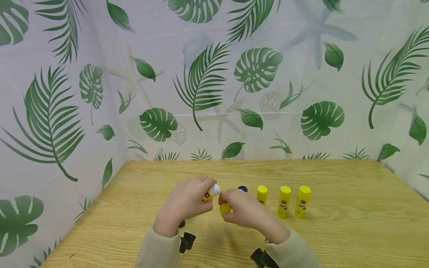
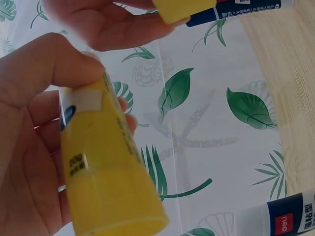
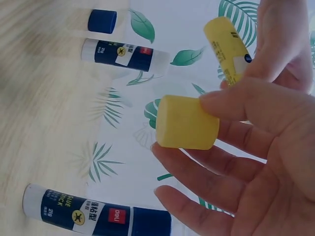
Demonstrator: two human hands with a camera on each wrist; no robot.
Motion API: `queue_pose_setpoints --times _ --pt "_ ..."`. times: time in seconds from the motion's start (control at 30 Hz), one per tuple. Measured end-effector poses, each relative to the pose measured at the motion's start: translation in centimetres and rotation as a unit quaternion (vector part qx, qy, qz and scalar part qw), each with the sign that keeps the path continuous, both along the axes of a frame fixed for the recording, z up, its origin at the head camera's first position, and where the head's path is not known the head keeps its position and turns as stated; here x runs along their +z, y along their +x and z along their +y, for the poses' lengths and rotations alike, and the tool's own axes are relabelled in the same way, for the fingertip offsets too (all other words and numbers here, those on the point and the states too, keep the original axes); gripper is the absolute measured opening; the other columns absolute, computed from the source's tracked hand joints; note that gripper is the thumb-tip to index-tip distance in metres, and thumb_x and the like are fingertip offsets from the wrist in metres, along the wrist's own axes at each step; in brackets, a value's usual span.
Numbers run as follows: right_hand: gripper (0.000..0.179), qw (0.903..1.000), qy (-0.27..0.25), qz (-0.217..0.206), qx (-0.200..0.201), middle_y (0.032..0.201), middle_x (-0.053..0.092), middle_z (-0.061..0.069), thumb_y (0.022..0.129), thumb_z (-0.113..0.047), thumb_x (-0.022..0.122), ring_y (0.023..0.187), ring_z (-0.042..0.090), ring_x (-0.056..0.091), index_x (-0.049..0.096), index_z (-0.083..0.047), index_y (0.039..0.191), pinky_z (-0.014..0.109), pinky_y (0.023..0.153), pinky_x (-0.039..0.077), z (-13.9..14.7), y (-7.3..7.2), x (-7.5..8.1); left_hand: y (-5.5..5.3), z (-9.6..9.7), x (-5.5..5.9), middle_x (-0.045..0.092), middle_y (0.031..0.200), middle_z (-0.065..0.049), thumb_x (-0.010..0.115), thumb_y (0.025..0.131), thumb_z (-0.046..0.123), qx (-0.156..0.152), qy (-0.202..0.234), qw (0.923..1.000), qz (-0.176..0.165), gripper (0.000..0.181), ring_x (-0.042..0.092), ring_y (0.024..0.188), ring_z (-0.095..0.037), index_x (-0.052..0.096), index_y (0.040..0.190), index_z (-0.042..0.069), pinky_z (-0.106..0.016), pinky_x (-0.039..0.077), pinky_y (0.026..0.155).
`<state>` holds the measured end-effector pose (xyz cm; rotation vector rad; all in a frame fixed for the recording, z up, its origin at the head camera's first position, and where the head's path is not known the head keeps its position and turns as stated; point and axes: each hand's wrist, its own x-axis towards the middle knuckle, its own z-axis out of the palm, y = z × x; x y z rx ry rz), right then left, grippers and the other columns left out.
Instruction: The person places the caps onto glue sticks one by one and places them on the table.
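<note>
My left hand (image 1: pixel 187 201) grips a yellow glue stick (image 2: pixel 106 162), which leans with its bare white end (image 1: pixel 215 189) up and to the right. Close by, my right hand (image 1: pixel 248 209) pinches a yellow cap (image 3: pixel 187 123) between thumb and fingers, apart from the stick. A navy glue stick without its cap (image 3: pixel 123 56) stands on the table, and its loose navy cap (image 3: pixel 102 21) sits near its base. Another navy glue stick (image 3: pixel 93 211) still wears its cap; in the head view my right hand hides most of it.
Three capped yellow glue sticks stand upright right of my right hand: one (image 1: pixel 261 193) partly covered by it, a second (image 1: pixel 283 201) and a third (image 1: pixel 302 201) farther right. The wooden table (image 1: pixel 352 208) ends at a leaf-print cloth (image 1: pixel 218 123) behind and at both sides.
</note>
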<state>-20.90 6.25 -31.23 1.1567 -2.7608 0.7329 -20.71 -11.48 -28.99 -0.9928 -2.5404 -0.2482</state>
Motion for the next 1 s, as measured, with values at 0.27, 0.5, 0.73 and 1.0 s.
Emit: queue_pose_setpoints --times 0.27,0.5,0.73,1.0 --pt "0.014 0.9997 -0.01 0.021 -0.007 0.085 0.057 0.005 0.075 -0.003 0.063 0.068 0.013 0.047 0.058 -0.002 0.088 0.025 0.061 0.043 0.06 0.28 0.37 -0.09 -0.02 -0.15 0.057 0.083 0.004 0.064 0.069 0.01 -0.002 0.002 1.0 0.003 0.027 0.043 0.053 -0.006 0.06 0.096 0.011 -0.019 0.04 0.051" --pt "0.017 0.9972 -0.048 0.042 -0.04 0.08 0.053 0.002 0.073 -0.004 0.064 0.067 0.012 0.046 0.058 -0.001 0.088 0.026 0.059 0.042 0.04 0.4 0.43 -0.05 0.03 -0.14 0.057 0.082 0.003 0.063 0.069 0.009 -0.009 0.003 0.9999 0.008 0.027 0.043 0.053 -0.006 0.06 0.096 0.011 -0.019 0.039 0.05" --pt "0.016 0.9935 -0.075 0.059 -0.062 0.076 0.048 -0.001 0.073 -0.003 0.064 0.065 0.012 0.044 0.056 -0.003 0.087 0.023 0.056 0.04 -0.03 0.5 0.43 0.05 0.17 -0.03 0.059 0.084 0.002 0.063 0.069 0.01 -0.011 -0.002 0.9999 0.011 0.026 0.043 0.054 -0.006 0.06 0.095 0.012 -0.019 0.04 0.051" --pt "0.016 0.9866 -0.109 0.093 -0.077 0.079 0.05 0.001 0.073 -0.002 0.064 0.068 0.011 0.047 0.056 -0.005 0.087 0.024 0.06 0.043 -0.01 0.64 0.36 0.1 0.27 0.0 0.058 0.083 0.003 0.063 0.069 0.01 -0.011 -0.007 0.9999 0.01 0.025 0.044 0.054 -0.005 0.06 0.095 0.011 -0.019 0.041 0.052"
